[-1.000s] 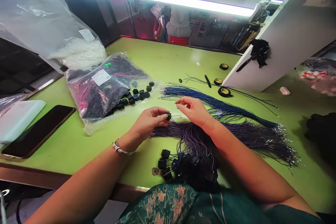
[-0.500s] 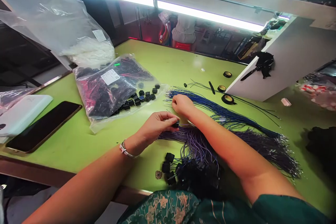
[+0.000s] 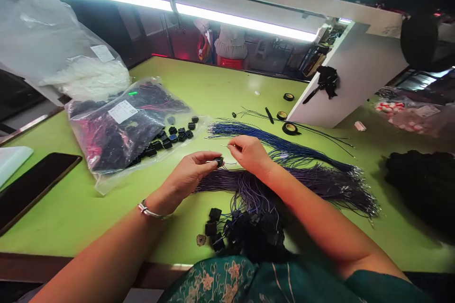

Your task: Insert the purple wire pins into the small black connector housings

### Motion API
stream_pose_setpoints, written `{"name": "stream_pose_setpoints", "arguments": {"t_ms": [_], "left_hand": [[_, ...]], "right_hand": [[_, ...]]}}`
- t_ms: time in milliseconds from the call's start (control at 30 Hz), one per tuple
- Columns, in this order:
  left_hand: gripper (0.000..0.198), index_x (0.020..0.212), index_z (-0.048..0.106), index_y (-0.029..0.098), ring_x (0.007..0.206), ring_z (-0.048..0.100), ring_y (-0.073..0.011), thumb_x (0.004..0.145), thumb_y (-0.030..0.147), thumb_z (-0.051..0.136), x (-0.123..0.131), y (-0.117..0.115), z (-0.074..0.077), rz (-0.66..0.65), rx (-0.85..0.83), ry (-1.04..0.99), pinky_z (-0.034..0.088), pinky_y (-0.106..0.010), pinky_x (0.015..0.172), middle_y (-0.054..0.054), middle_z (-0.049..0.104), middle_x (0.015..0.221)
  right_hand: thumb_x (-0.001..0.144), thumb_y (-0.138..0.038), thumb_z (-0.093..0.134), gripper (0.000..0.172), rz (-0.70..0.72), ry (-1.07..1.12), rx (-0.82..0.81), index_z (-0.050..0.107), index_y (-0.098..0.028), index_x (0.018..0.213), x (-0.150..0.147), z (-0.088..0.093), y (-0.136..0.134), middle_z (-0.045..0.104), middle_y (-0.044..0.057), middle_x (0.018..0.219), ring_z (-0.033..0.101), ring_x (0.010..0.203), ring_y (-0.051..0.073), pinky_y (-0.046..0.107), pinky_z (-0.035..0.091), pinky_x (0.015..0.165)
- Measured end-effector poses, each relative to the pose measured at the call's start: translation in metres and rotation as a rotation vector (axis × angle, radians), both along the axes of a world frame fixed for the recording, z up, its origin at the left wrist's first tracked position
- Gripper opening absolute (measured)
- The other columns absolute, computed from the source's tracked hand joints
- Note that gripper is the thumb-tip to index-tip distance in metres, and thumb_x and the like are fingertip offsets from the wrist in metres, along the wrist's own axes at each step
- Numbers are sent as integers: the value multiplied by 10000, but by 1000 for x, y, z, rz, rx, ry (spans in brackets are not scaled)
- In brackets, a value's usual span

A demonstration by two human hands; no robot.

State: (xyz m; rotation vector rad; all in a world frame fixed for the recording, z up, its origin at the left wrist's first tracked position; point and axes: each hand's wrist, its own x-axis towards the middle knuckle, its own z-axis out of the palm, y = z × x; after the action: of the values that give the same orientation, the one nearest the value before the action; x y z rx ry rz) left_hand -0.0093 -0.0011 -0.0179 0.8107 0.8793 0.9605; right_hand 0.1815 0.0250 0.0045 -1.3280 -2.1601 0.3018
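Observation:
Between thumb and fingers, my left hand (image 3: 192, 170) grips a small black connector (image 3: 219, 161). Just to its right, my right hand (image 3: 247, 151) pinches a thin wire whose tip (image 3: 224, 146) points left, apart from the connector. Behind my right hand lies a bundle of blue wires (image 3: 263, 133) with metal ends. A bundle of purple wires (image 3: 222, 180) runs beneath both hands and wrists. Nearer my body is a pile of black connectors (image 3: 254, 232) with wires attached.
A clear bag of dark parts (image 3: 121, 128) lies left, with loose black connectors (image 3: 173, 138) on it. A phone (image 3: 39, 187) rests far left. Tape rolls (image 3: 290, 128) sit beside a white panel (image 3: 350, 75). A person (image 3: 231, 42) is beyond the table.
My right hand has drawn back from the blue bundle toward the connector, with a wire now in its fingers. My left hand still holds the connector. The view has shifted right.

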Motion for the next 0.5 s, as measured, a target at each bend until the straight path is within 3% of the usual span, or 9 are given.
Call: {"name": "stream_pose_setpoints", "arguments": {"t_ms": [133,367,500], "left_hand": [[311,908,739,135,842,689,-156,607,90,806,1,1,-2,28,-50,-47,514,-270,853,-86,749,913],[240,861,729,137,858,687,-131,641,55,775,4,4,-7,63,-97,-136,514,-232,885,-50,737,883],[226,873,725,145,874,684,-119,668,60,764,4,6,-10,41,-95,-148,507,-213,898,-36,735,906]], "right_hand": [[818,-177,524,171,-86,68,5,673,-170,736,3,-3,-14,656,29,706,526,650,129,249,358,637],[816,-181,537,169,-43,228,-48,687,-169,741,-1,-13,-20,659,29,725,545,681,125,239,378,657],[811,-200,530,181,-45,262,-119,696,-168,746,0,-15,-22,631,3,636,497,587,106,235,335,584]]}}
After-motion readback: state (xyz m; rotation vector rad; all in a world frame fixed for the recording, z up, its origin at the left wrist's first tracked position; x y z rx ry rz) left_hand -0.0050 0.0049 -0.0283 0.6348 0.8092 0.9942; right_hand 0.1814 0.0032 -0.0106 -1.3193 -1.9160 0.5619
